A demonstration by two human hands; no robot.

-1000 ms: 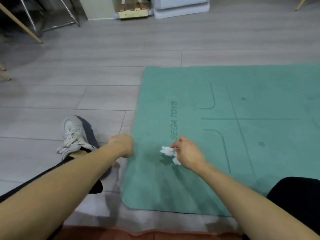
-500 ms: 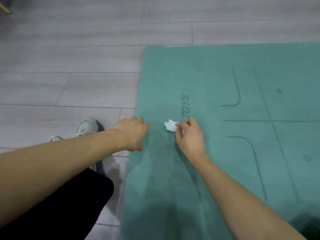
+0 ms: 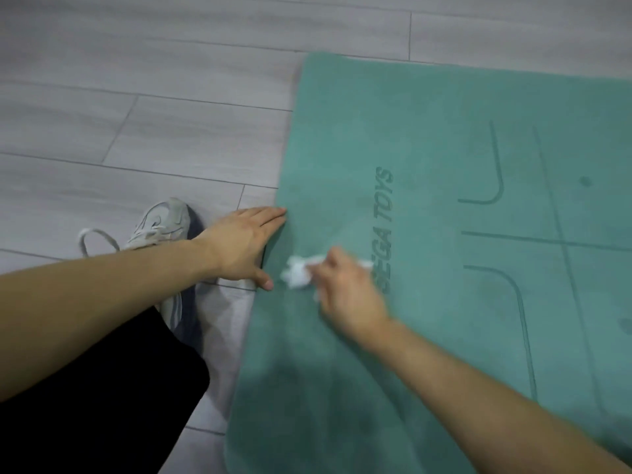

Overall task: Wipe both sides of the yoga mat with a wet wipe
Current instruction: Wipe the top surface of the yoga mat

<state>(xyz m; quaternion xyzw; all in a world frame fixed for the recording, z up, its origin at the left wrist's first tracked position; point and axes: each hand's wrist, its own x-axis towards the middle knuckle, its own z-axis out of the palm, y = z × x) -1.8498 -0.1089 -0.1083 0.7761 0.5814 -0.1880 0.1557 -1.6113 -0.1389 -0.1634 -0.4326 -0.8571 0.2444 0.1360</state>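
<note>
On the mat, my right hand pinches the wipe; left hand, fingers straight, presses the mat's edge.

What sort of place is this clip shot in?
Probably a room at home. A green mat lies flat on grey plank flooring, and the person wears a sneaker indoors. No furniture shows now, so a studio is possible.

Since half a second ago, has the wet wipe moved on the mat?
Yes. The wet wipe, held by the right hand, slid back from the TOYS end of the printed lettering toward the SEGA end.
</note>
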